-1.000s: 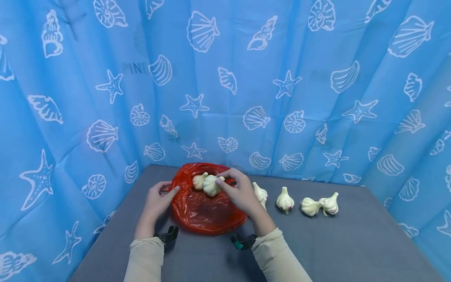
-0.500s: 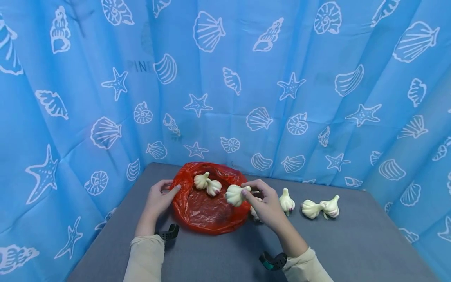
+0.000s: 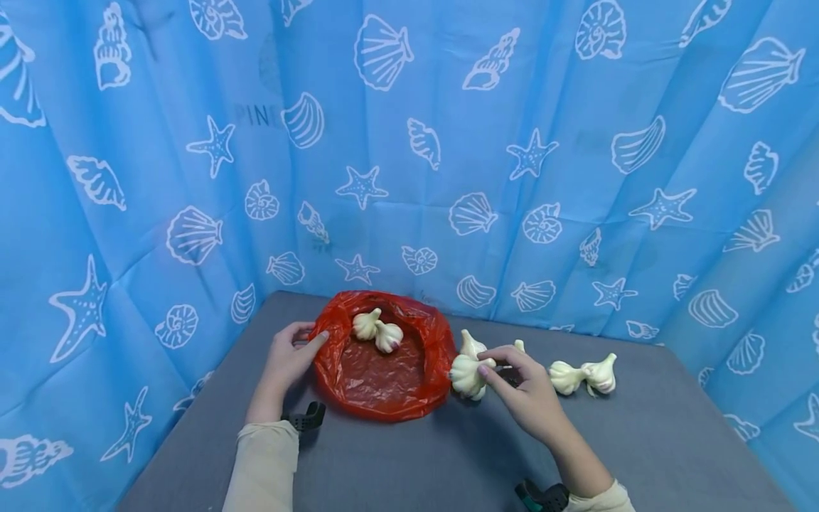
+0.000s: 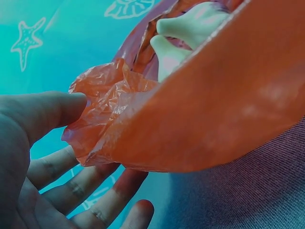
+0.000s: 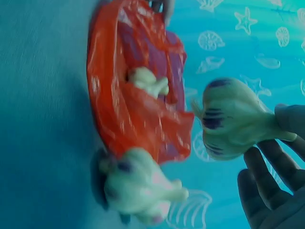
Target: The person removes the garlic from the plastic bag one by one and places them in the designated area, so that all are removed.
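Observation:
My left hand point(image 3: 288, 363) pinches the left rim of an open red plastic bag point(image 3: 384, 409), thumb over the edge and fingers behind it. Inside the bag, towards its back, lie two garlic bulbs point(image 3: 388, 336). My right hand point(image 3: 530, 398) pinches another garlic bulb point(image 5: 228, 119) by its stem, holding it just outside the bag's right side. Close behind that bulb in the head view, more garlic point(image 3: 472, 344) rests on the table, partly covered. The left wrist view shows the crumpled plastic point(image 4: 112, 90) under my thumb.
The grey table point(image 3: 384, 462) stretches out to the right. Behind my right hand the tip of a garlic bulb point(image 3: 520, 345) shows. Further right, two garlic bulbs point(image 3: 599, 374) lie touching. A blue shell-patterned curtain point(image 3: 409, 178) closes off the back and sides.
My right hand has carried its garlic bulb from above the bag's inside rightward, past the rim. Two bulbs stay in the bag. The left hand keeps its hold on the rim.

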The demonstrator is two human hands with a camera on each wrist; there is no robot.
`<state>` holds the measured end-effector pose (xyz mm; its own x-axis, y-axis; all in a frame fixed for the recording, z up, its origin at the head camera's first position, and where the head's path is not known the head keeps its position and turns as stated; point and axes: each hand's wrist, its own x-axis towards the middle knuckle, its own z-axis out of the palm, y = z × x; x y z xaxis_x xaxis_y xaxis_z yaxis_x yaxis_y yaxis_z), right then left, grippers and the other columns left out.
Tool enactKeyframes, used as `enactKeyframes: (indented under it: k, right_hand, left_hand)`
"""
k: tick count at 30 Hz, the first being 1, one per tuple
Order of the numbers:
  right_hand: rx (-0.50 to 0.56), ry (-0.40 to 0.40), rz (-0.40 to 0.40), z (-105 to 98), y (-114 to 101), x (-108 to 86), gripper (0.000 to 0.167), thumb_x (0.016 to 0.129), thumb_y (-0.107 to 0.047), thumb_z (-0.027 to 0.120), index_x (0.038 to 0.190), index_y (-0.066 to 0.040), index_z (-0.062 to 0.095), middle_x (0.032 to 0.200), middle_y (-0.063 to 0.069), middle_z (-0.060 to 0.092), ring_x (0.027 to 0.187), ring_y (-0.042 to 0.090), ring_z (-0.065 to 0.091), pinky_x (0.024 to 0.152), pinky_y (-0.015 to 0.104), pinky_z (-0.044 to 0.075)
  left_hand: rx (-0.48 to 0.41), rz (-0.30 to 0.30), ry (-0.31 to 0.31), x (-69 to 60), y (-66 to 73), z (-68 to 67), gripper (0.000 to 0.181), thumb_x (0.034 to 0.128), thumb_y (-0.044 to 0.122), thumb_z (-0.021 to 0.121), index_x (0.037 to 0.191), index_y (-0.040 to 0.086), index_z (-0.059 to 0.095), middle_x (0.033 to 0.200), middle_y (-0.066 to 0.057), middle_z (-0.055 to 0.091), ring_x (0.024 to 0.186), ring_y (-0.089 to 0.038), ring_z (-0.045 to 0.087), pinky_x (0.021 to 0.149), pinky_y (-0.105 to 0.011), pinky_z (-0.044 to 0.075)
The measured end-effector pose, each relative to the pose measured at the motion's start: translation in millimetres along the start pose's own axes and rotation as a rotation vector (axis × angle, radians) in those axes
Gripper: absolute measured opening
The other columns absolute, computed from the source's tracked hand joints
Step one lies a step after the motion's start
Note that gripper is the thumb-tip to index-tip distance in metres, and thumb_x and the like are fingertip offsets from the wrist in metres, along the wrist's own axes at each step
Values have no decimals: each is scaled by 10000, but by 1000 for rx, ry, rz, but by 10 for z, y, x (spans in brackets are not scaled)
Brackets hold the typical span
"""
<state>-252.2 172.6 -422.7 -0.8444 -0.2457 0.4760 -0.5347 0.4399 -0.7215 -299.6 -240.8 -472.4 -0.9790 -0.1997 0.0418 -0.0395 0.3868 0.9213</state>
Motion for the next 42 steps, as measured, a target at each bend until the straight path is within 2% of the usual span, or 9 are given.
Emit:
enactKeyframes:
  k: [7,13,18,23,28,36,42]
  right_hand:
    - [-8,-43,7,-198,69,-19,151,1017,-125,721,1160,-146,764,1133,33,729,1049,51,676,821,266,623]
    - [-18,-69,4,-340,125,7,151,1018,-113,717,1162,-118,763,1135,37,740,987,59,684,781,268,618]
    - [-46,-70,7,-449,192,20,165,1026,-126,710,1183,-121,763,1184,46,749,1049,65,700,819,260,622]
    - [-71,-78,53,-536,301,13,159,1036,-163,704,1180,-129,760,1159,56,760,988,82,729,792,270,626]
    - [-60,-93,109,-615,399,1,185,1037,-153,700,1191,-63,747,1109,131,760,923,79,742,756,260,621]
    - [-102,-154,210,-725,534,-21,231,1022,-196,726,1211,-64,743,1110,115,761,912,121,726,740,253,586]
    - [-92,-200,227,-716,690,-37,218,1023,-171,718,1194,-38,742,1109,132,751,907,91,708,746,252,590]
  left_hand:
    - [3,-18,-13,7,23,-10,584,1031,425,681,1462,48,572,1401,-220,618,1236,-361,647,1042,-512,583]
    - [8,-20,-13,1,27,-25,589,1034,429,676,1470,49,564,1415,-222,609,1253,-367,641,1054,-520,576]
    - [21,-17,-8,7,26,-32,607,1028,459,675,1471,58,565,1415,-215,611,1256,-367,640,1060,-529,571]
    - [27,-32,-13,10,19,-18,607,1027,462,674,1472,65,564,1413,-210,608,1249,-365,637,1050,-525,577]
    - [28,-35,-10,6,8,1,591,1032,445,672,1470,63,564,1404,-211,612,1238,-367,645,1035,-518,588]
    - [26,-26,-9,5,3,-1,600,1035,438,671,1480,54,555,1399,-218,611,1237,-364,650,1027,-505,594]
    - [26,-26,-14,-1,0,-8,595,1036,435,671,1477,52,557,1404,-219,611,1233,-357,646,1025,-504,592]
